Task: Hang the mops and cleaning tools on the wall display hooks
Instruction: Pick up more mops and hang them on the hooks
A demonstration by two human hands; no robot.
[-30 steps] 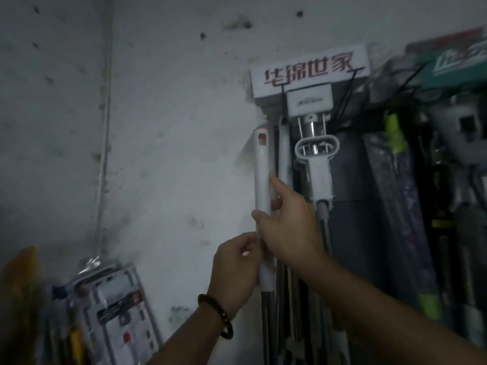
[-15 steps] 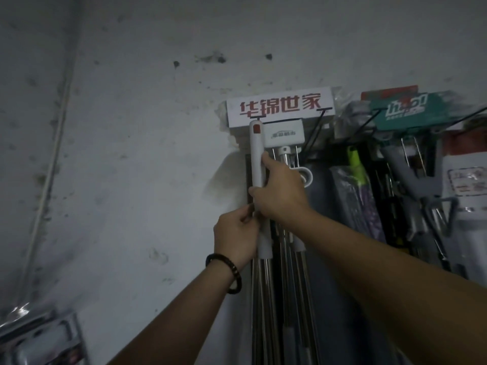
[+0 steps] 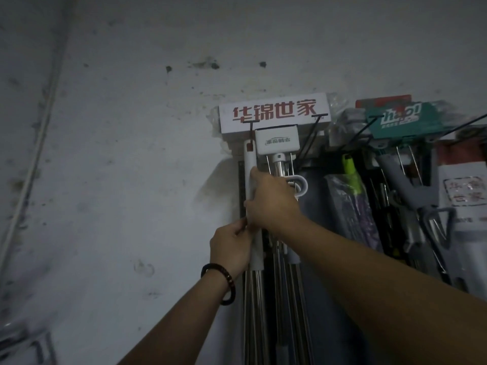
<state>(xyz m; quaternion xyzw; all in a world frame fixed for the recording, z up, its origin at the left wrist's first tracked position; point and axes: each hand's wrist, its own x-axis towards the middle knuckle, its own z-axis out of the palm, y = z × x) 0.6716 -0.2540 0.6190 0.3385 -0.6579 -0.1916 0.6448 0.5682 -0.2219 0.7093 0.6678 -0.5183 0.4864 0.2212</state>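
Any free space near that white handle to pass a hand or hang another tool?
Free: bare wall left of the sign and white handle, down past the left hand. Crowded: right of the handle, where the right hand, hung mops and teal package pack together.

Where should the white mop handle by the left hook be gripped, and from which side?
Grip the white mop handle on its lower plastic sleeve, just above the steel tube, as the left hand does. Come from the front-left: it is upright, other mops crowd its right and the wall is behind. Leave the red-marked top free for the hook.
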